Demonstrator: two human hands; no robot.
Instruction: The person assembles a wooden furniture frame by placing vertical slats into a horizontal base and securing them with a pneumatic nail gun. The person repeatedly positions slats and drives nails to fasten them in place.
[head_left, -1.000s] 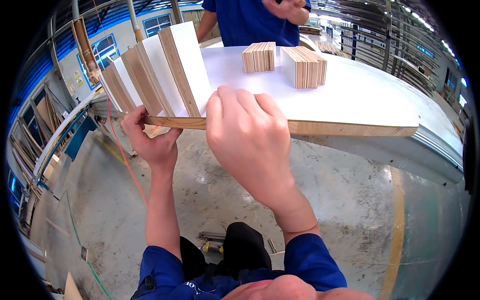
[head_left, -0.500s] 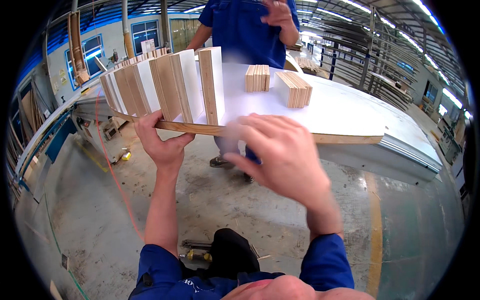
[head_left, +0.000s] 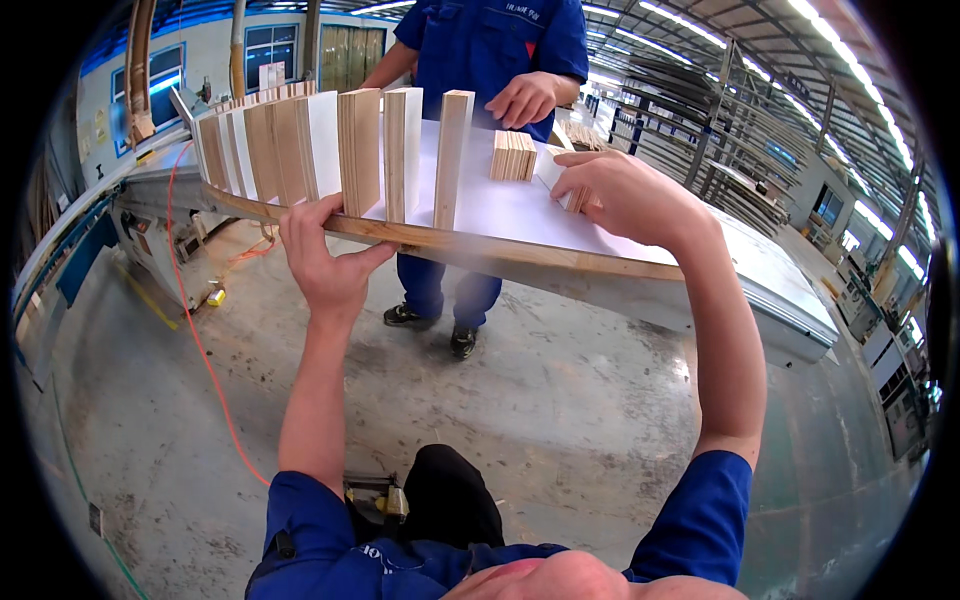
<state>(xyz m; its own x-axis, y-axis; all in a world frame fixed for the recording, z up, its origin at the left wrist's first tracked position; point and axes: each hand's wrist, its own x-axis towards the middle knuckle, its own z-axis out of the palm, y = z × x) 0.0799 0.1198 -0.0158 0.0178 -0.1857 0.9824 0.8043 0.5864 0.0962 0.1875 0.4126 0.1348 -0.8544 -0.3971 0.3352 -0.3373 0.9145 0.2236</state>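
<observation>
My left hand grips the near rim of a curved white-topped board, fingers over the top and thumb below. Beside it, a row of upright plywood pieces with white faces stands along that rim. The rightmost upright piece stands a little apart from the others. My right hand is closed around the near end of a stack of plywood strips lying on the board, partly hidden by the fingers. A second plywood stack lies just left of it.
Across the board stands a co-worker in blue, one hand just above the left stack. A metal table supports the board. An orange hose runs over the floor at left. Racks of long boards stand at back right.
My right hand has moved right and away from me, from the board's near rim to the right stack. The co-worker's raised hand has come down. My left hand stays on the rim.
</observation>
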